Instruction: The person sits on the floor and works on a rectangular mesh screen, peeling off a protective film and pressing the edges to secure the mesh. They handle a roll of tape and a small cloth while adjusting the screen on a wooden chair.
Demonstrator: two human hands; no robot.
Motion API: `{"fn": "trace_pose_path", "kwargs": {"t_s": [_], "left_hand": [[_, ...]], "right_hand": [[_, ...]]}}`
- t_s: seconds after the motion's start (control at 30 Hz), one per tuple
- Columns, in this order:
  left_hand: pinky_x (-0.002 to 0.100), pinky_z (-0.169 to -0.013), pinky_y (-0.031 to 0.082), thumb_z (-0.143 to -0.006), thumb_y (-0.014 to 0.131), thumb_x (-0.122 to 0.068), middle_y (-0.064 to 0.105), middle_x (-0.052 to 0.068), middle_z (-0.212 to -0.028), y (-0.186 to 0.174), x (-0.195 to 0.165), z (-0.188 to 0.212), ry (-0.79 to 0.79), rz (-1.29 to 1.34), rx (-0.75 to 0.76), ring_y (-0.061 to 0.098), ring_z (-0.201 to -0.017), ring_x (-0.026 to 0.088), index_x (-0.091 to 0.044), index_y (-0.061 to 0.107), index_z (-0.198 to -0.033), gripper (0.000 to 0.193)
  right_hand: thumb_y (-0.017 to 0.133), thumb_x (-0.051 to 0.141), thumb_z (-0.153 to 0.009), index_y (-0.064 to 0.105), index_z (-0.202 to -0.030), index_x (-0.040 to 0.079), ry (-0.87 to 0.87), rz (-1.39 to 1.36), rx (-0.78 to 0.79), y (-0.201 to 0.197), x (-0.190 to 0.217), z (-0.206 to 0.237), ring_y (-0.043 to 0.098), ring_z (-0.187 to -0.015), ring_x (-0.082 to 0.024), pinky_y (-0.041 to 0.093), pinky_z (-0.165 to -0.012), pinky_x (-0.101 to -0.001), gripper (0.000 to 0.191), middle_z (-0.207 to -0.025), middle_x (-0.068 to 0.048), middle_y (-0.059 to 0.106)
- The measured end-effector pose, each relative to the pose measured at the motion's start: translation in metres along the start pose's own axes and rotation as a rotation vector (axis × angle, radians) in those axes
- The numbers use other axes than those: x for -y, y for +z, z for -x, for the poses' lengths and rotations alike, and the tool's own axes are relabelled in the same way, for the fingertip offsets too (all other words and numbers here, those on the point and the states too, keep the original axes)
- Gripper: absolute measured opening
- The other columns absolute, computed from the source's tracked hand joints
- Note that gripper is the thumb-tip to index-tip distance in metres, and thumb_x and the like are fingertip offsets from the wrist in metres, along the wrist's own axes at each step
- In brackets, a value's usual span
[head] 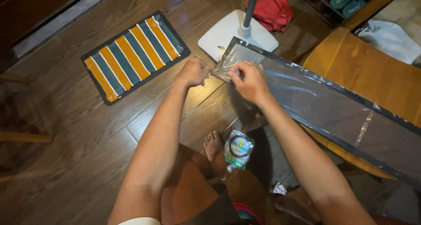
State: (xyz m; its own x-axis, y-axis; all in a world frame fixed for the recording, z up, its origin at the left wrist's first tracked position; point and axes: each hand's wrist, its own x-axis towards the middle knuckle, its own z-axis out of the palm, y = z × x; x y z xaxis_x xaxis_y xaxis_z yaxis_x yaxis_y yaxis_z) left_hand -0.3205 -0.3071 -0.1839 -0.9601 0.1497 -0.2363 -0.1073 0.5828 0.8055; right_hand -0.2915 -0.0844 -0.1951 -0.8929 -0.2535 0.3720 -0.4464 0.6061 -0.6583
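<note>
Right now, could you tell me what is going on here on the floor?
A seated person works with bare hands at the near end of a long dark-framed panel covered in clear film. The right hand pinches at the film near the panel's corner, and the left hand, closed in a fist, sits just beside that corner. The panel rests across a wooden stool. A small packet with a coiled wire lies by the person's foot, and a striped mat lies further off.

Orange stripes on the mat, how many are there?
5. They run across the mat on the floor, left of the left hand, from its near left end to its far right end, with dark green stripes between them.
</note>
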Motion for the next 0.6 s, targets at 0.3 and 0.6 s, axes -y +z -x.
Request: {"fn": "trace_pose_path", "kwargs": {"t_s": [0.3,0.6], "left_hand": [[0.032,-0.054,0.063,-0.094,0.066,-0.02,0.07,0.009,-0.071,-0.021,0.016,0.012,-0.065,0.186,-0.003,0.069,-0.055,0.015,-0.001,0.076,-0.088,0.022],[0.033,-0.055,0.059,-0.083,0.078,-0.013,0.076,0.01,-0.077,0.067,0.008,0.072,-0.161,-0.135,0.401,0.072,-0.062,0.017,-0.007,0.078,-0.088,0.009]], "right_hand": [[0.073,0.014,-0.095,0.072,-0.095,0.006,0.133,-0.336,0.012,-0.047,0.029,0.069,0.061,-0.075,-0.008,0.048,-0.065,-0.026,0.008,-0.083,-0.001,0.072],[0.077,0.011,-0.074,0.074,-0.081,0.007,0.374,-0.3,0.564,-0.051,-0.095,0.281,0.069,-0.067,-0.012,0.056,-0.063,-0.0321,0.009,-0.073,-0.005,0.074]]}}
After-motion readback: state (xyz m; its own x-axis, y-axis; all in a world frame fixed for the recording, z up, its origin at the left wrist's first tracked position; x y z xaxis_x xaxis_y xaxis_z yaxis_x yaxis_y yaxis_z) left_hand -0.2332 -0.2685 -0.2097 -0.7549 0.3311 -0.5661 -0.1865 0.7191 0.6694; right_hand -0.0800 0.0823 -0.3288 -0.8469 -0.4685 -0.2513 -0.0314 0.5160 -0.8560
